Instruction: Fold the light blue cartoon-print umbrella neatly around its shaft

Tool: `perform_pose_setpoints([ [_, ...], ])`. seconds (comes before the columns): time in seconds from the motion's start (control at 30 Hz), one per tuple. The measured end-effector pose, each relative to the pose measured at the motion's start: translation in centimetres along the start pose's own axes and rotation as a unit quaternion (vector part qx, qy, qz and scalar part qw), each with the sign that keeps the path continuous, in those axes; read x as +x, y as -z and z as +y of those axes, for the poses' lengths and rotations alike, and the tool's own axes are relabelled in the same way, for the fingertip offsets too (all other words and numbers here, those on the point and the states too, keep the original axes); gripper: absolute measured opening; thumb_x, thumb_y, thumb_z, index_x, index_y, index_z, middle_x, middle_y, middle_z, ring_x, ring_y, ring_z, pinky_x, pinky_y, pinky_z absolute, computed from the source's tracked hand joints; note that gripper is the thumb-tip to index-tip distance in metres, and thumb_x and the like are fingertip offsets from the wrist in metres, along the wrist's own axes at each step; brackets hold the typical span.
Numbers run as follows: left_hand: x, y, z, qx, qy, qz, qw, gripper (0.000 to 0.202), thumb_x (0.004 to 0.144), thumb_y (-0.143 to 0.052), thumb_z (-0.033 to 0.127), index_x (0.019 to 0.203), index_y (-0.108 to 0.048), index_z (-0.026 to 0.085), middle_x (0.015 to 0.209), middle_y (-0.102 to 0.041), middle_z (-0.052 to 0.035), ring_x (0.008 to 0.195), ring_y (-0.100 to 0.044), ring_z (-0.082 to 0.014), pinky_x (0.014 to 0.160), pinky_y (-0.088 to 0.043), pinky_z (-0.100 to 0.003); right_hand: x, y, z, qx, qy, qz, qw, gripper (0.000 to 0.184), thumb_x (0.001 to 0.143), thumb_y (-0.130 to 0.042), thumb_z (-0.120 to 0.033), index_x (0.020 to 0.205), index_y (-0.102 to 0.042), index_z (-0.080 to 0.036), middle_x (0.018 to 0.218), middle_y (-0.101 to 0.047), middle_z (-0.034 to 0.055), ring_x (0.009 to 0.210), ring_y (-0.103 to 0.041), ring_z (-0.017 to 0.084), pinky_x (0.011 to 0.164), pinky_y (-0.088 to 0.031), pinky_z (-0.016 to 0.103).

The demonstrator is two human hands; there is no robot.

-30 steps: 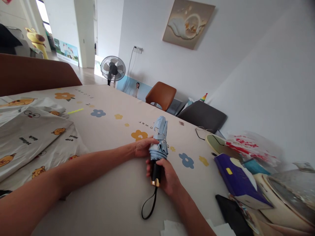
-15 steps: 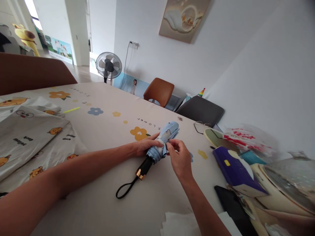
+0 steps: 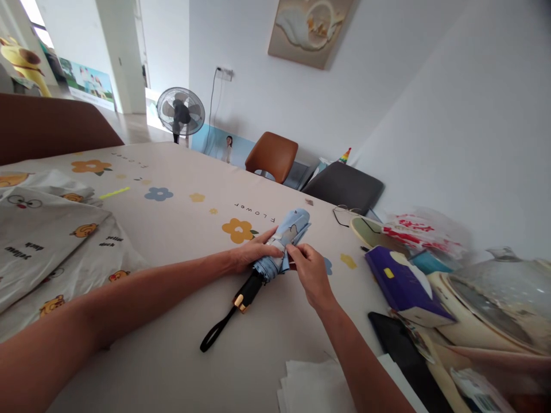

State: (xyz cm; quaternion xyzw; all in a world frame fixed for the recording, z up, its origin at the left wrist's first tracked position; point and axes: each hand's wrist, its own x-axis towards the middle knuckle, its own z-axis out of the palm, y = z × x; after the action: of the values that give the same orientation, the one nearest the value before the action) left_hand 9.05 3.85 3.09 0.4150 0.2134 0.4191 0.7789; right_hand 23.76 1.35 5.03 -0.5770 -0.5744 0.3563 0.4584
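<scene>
A folded light-blue umbrella (image 3: 293, 226) lies at a slant over the middle of the table, its black handle with gold trim and a black wrist loop pointing toward me. My left hand (image 3: 257, 252) is closed round the canopy's left side near the handle, thumb on top. On the other side, my right hand (image 3: 310, 269) pinches the cloth edge or strap of the umbrella between thumb and fingers; exactly which part is hidden by the fingertips.
A flower-print tablecloth (image 3: 172, 241) covers the table. At left lies a crumpled duck-print cloth (image 3: 77, 241). A purple tissue box (image 3: 404, 287), a dark tablet (image 3: 404, 350), glasses (image 3: 342, 216) and a cream pot crowd the right side. White paper (image 3: 314, 387) lies at the front.
The view has shifted slightly, so everything sits a little further left. Both hands keep their hold on the umbrella; the wrist loop has turned and looks narrower.
</scene>
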Motion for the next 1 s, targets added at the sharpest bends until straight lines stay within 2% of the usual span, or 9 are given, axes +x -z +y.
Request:
perform_pose_setpoints([
  [0.07, 0.0, 0.0, 0.0, 0.01, -0.005, 0.0, 1.0, 0.065, 0.065, -0.063, 0.009, 0.124, -0.044, 0.029, 0.1, -0.06, -0.0047, 0.082, -0.061, -0.0153, 0.073, -0.047, -0.028, 0.1, 0.1, -0.1, 0.007, -0.009, -0.014, 1.0, 0.028, 0.072, -0.054, -0.042, 0.061, -0.049, -0.017, 0.057, -0.054, 0.0001, 0.054, -0.053, 0.015, 0.051, -0.046, 0.026],
  [0.23, 0.0, -0.1, 0.0, 0.063, -0.014, 0.002, 0.998, 0.063, 0.065, -0.062, 0.008, 0.123, -0.046, 0.028, 0.099, -0.061, -0.0038, 0.079, -0.059, -0.0153, 0.068, -0.047, -0.027, 0.0, 0.5, -0.7, -0.114, 0.041, -0.015, 0.993, 0.021, 0.074, -0.045, -0.028, 0.055, -0.046, -0.019, 0.048, -0.05, -0.0021, 0.047, -0.05, 0.013, 0.047, -0.04, 0.024],
  [0.3, 0.0, -0.1, 0.0, 0.068, -0.018, 0.002, 0.997, 0.063, 0.066, -0.061, 0.008, 0.124, -0.046, 0.028, 0.097, -0.061, -0.0038, 0.077, -0.059, -0.0144, 0.067, -0.047, -0.026, -0.1, 0.6, -0.7, -0.115, 0.042, -0.023, 0.992, 0.018, 0.073, -0.042, -0.024, 0.056, -0.046, -0.02, 0.049, -0.051, -0.0023, 0.047, -0.05, 0.013, 0.047, -0.04, 0.024],
  [0.5, 0.1, 0.3, -0.1, 0.001, -0.003, -0.025, 1.0, 0.055, 0.067, -0.063, 0.012, 0.118, -0.047, 0.026, 0.092, -0.06, -0.0039, 0.077, -0.059, -0.0128, 0.071, -0.046, -0.027, -0.1, 0.3, -0.1, -0.007, 0.044, -0.002, 0.999, 0.016, 0.073, -0.045, -0.029, 0.061, -0.049, -0.019, 0.054, -0.052, -0.0021, 0.054, -0.052, 0.014, 0.053, -0.044, 0.026],
  [0.63, 0.5, 1.1, -0.1, -0.041, 0.027, -0.067, 0.997, 0.041, 0.068, -0.061, 0.014, 0.108, -0.052, 0.019, 0.085, -0.06, -0.0058, 0.073, -0.059, -0.0139, 0.072, -0.047, -0.031, -0.3, -0.1, -0.5, 0.089, 0.036, 0.016, 0.995, 0.014, 0.073, -0.047, -0.028, 0.064, -0.052, -0.019, 0.058, -0.055, -0.0012, 0.058, -0.053, 0.015, 0.056, -0.045, 0.027],
  [0.73, 0.6, 1.7, 0.1, -0.073, 0.083, -0.112, 0.987, 0.032, 0.069, -0.06, 0.02, 0.099, -0.055, 0.012, 0.083, -0.061, -0.0096, 0.077, -0.06, -0.0178, 0.072, -0.047, -0.032, -0.6, -0.2, -1.0, 0.168, 0.016, 0.007, 0.986, 0.013, 0.073, -0.048, -0.027, 0.063, -0.05, -0.019, 0.058, -0.054, -0.0008, 0.057, -0.053, 0.015, 0.052, -0.044, 0.027],
  [0.8, 0.6, 2.0, 0.2, -0.096, 0.131, -0.129, 0.978, 0.032, 0.07, -0.06, 0.029, 0.095, -0.056, 0.009, 0.081, -0.062, -0.0114, 0.078, -0.06, -0.0198, 0.073, -0.048, -0.034, -0.8, -0.2, -1.3, 0.181, 0.01, -0.004, 0.983, 0.012, 0.073, -0.049, -0.027, 0.065, -0.051, -0.019, 0.059, -0.055, -0.0004, 0.054, -0.051, 0.014, 0.05, -0.043, 0.027],
  [0.9, 0.5, 2.2, 0.3, -0.108, 0.16, -0.109, 0.975, 0.04, 0.072, -0.058, 0.045, 0.092, -0.056, 0.01, 0.078, -0.062, -0.0103, 0.075, -0.06, -0.02, 0.073, -0.048, -0.039, -1.2, -0.4, -1.6, 0.18, 0.028, -0.021, 0.983, 0.012, 0.074, -0.049, -0.027, 0.068, -0.054, -0.018, 0.059, -0.056, -0.0002, 0.053, -0.05, 0.013, 0.052, -0.043, 0.027],
  [1.0, 0.5, 2.3, 0.3, -0.079, 0.158, -0.083, 0.981, 0.037, 0.07, -0.063, 0.043, 0.09, -0.057, 0.012, 0.075, -0.062, -0.007, 0.068, -0.059, -0.0166, 0.073, -0.049, -0.039, -1.3, -0.4, -2.0, 0.23, 0.039, -0.038, 0.972, 0.012, 0.073, -0.05, -0.025, 0.067, -0.055, -0.017, 0.059, -0.055, -0.0004, 0.056, -0.052, 0.013, 0.059, -0.045, 0.029],
])
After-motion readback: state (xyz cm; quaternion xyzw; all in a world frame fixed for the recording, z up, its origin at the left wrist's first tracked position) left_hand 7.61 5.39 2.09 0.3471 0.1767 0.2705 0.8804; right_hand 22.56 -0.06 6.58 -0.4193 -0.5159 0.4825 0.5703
